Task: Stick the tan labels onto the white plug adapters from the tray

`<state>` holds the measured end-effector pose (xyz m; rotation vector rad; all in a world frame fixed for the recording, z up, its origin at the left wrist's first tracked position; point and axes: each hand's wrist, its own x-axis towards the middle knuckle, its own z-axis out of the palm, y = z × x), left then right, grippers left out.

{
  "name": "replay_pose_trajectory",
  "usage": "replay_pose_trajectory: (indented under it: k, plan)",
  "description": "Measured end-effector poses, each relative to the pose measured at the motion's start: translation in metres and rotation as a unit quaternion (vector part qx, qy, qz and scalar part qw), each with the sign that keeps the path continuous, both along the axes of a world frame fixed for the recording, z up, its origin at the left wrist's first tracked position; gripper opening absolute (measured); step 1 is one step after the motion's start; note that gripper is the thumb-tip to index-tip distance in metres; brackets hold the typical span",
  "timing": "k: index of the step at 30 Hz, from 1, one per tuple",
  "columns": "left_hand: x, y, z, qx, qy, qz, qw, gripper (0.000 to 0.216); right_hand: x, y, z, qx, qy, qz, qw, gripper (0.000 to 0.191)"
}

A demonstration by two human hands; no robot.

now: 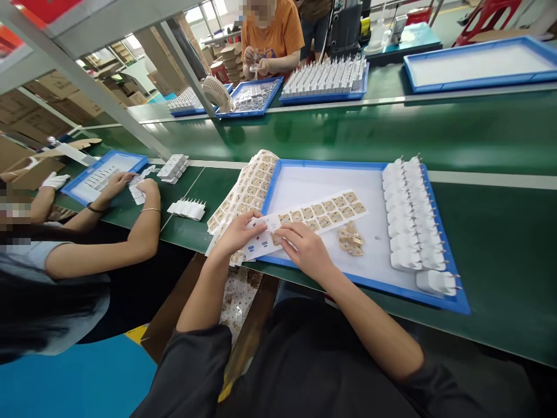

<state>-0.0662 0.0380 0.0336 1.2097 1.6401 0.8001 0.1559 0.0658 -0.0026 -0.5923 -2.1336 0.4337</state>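
Observation:
A strip of tan square stickers (324, 213) on white backing slants over the left part of a blue-rimmed tray (331, 165). My left hand (241, 233) pinches the strip's near left end, where the backing is bare of tan stickers and shows small blue and red marks. Against the strip's lower edge, my right hand (306, 251) has its thumb and fingers drawn together; whether a sticker is between them is hidden. Right of that hand lies a small pile of tan pieces (350, 239). White plug adapters (404, 215) with metal pins stand in rows along the tray's right side.
Stacked sticker sheets (246, 191) lie by the tray's left rim. A row of white plugs (187, 209) sits farther left, near a co-worker's hands (148, 188). Beyond the green conveyor belt (348, 130) are more trays and another person. Below the bench edge is a box (237, 302) of scraps.

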Motion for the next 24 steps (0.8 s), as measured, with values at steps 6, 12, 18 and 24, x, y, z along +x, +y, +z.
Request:
replay_pose_trajectory:
  k: [6, 12, 18, 24]
  plan:
    - [0.005, 0.001, -0.009, -0.004, -0.118, 0.004, 0.993, 0.052, -0.010, 0.006, -0.006, 0.038, -0.011, -0.002, 0.999, 0.017]
    - [0.005, 0.003, -0.015, 0.000, -0.136, 0.000, 0.991, 0.053, -0.007, 0.008, -0.010, 0.038, -0.005, -0.004, 0.999, 0.014]
    - [-0.003, 0.004, -0.013, -0.015, -0.096, 0.001, 0.995, 0.052, 0.004, 0.005, -0.009, -0.009, 0.013, -0.025, 1.000, 0.014]
    - [0.011, 0.000, -0.005, -0.007, -0.090, 0.014, 0.996, 0.050, 0.004, -0.003, -0.007, -0.165, -0.014, -0.019, 0.986, 0.003]
